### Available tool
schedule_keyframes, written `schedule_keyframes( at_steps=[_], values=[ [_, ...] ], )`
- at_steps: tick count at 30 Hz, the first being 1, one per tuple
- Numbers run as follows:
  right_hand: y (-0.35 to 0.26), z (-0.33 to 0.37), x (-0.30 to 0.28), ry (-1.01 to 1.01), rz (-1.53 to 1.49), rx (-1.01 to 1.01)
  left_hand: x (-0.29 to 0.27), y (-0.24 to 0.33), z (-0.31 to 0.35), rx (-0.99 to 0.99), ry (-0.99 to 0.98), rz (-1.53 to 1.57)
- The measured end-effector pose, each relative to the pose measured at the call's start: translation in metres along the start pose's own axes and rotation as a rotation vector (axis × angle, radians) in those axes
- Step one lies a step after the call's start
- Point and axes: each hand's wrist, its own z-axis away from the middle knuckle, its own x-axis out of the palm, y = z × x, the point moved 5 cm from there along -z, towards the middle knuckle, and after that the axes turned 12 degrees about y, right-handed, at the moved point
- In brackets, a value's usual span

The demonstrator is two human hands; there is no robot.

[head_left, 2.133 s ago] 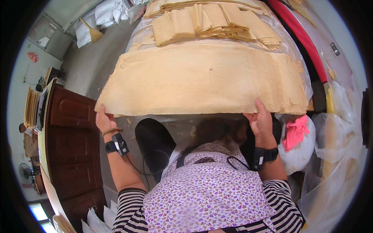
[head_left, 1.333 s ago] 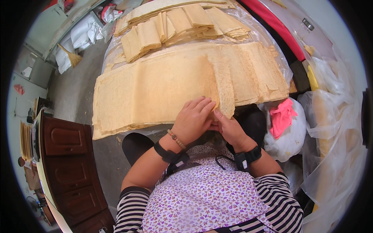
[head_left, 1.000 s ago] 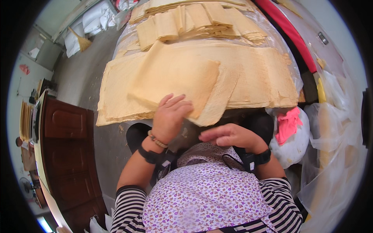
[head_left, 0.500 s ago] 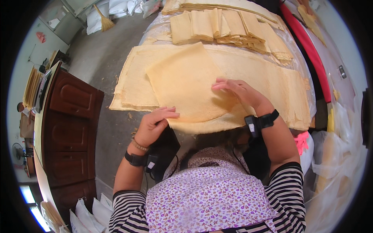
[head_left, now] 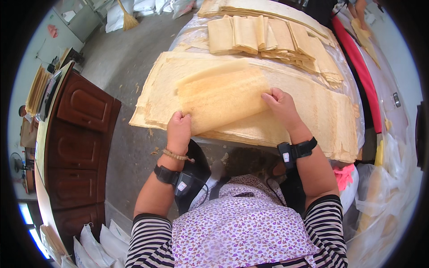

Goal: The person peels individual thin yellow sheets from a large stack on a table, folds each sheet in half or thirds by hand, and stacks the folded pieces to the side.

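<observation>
A thin, pale-yellow sheet of what looks like tofu skin (head_left: 225, 96) is stretched between my two hands, its surface slightly translucent. My left hand (head_left: 178, 131) pinches its near left corner, fingers closed. At the right end, my right hand (head_left: 282, 107) grips the edge between thumb and curled fingers. Beneath it lies a wide stack of similar large sheets (head_left: 313, 105), which reaches the table's near edge. Farther back, several folded sheets (head_left: 243, 33) lie in an overlapping row.
More stacked sheets (head_left: 277, 11) lie at the table's far end, over clear plastic (head_left: 185, 33). A dark wooden cabinet (head_left: 82, 107) stands at left, with white sacks (head_left: 94, 245) below it. A broom (head_left: 129, 20) leans at the back. Red fabric (head_left: 357, 67) and plastic bags (head_left: 384, 187) line the right.
My hands have closed on the sheet's edges after lying open on it. Its near flap no longer hangs toward me; the sheet is now a narrower band held taut.
</observation>
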Motion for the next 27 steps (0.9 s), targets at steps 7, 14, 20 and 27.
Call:
schedule_keyframes(
  at_steps=[7, 14, 20, 27],
  values=[
    [-0.012, 0.001, 0.014, 0.313, 0.427, -0.179, 0.006, 0.043, 0.02, 0.292, 0.122, -0.491],
    [-0.045, 0.02, 0.027, 0.454, 0.798, -0.566, 0.005, 0.039, 0.012, 0.552, 0.13, -0.72],
    [-0.061, 0.045, 0.056, -0.05, 0.715, -1.003, 0.025, 0.088, 0.035, 0.617, 0.11, -1.189],
    [-0.071, 0.024, 0.03, -0.206, 0.74, -0.865, 0.063, 0.114, 0.053, 1.181, -0.323, -0.86]
  ],
)
